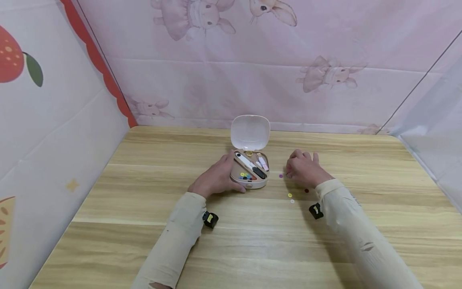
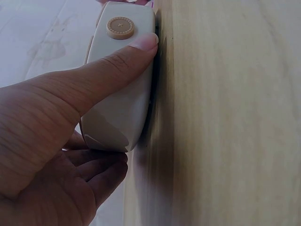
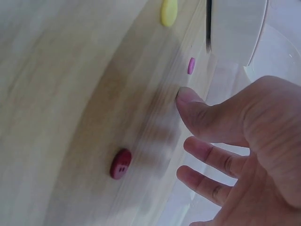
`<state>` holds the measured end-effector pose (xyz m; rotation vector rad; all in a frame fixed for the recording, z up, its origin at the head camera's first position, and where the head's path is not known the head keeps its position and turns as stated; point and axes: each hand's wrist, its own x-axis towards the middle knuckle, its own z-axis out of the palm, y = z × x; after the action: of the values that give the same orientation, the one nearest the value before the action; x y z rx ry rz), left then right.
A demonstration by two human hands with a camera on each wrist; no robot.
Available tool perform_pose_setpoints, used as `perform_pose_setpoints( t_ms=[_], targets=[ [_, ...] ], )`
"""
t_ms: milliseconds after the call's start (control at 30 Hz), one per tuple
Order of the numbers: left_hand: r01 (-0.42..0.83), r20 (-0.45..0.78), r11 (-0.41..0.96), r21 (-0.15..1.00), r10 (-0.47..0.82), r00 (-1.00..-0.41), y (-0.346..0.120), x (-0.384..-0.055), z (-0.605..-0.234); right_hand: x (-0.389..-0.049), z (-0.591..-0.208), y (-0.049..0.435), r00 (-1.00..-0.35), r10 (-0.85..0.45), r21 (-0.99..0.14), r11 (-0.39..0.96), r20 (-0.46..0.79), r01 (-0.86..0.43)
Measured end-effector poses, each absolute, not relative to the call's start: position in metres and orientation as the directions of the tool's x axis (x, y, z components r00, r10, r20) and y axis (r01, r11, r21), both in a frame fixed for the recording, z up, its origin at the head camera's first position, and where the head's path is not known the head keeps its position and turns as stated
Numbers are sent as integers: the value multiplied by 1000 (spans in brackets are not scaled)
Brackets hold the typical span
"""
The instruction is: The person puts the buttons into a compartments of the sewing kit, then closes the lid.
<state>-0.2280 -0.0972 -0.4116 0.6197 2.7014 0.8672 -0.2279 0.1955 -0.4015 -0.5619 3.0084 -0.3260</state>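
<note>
My left hand (image 1: pixel 218 176) grips the left side of a small white sewing box (image 1: pixel 249 185), thumb along its front wall below the round brown button-shaped catch (image 2: pixel 120 27), fingers behind. Its lid (image 1: pixel 250 132) stands raised. Inside lie a long white-and-black tool (image 1: pixel 249 164), several coloured buttons (image 1: pixel 245 176) and small pale pink items (image 1: pixel 262 162). To the right of the box, my right hand (image 1: pixel 306 170) is low over the table, thumb tip close to the wood by a purple button (image 3: pixel 191 66). Its other visible fingers are loosely bent; the index finger is hidden.
Nearer me on the wooden table (image 1: pixel 252 241) lie a yellow button (image 1: pixel 290 195), a white button (image 1: pixel 292 201) and a dark red button (image 3: pixel 121 164). A pink rabbit-print backdrop (image 1: pixel 234 88) rises at the table's far edge, with a fruit-print sheet (image 1: pixel 72 140) at left.
</note>
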Motion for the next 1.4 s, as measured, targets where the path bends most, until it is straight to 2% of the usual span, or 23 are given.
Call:
perform_pose_setpoints(
  t_ms=[833, 1400],
  targets=[
    [311, -96, 735, 603, 454, -886, -97, -227, -412, -229, -408, 192, -919, -392, -197, 904, -28, -380],
    [312, -99, 736, 600, 455, -885, -97, -227, -414, -230, -397, 177, -887, -440, -257, 849, 140, -462]
  ],
)
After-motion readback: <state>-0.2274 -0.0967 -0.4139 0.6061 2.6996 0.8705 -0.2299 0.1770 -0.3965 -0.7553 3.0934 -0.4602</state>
